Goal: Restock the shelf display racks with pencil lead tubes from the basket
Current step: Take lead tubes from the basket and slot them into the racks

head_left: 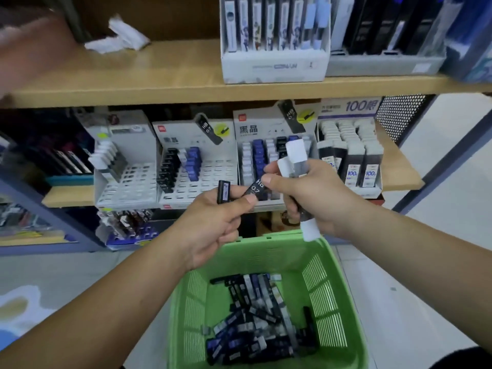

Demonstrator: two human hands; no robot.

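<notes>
Below my hands stands a green plastic basket [330, 265] with several dark and blue pencil lead tubes [255, 323] piled in it. My left hand [210, 225] grips two black tubes: one upright [223, 191] and one marked HB 0.7 [255, 189]. My right hand [311, 195] grips several long tubes with white caps [296, 158], and its thumb and forefinger pinch the top of the HB 0.7 tube too. White display racks [197, 187] [246, 158] with rows of black, blue and white tubes stand on the middle shelf just behind my hands.
The left rack [125, 179] has many bare slots. A box of 100-count lead packs [351, 155] sits at the right of the shelf. The upper wooden shelf [173, 83] holds white product boxes [274, 62] and crumpled paper [119, 38]. A blurred object fills the top left corner.
</notes>
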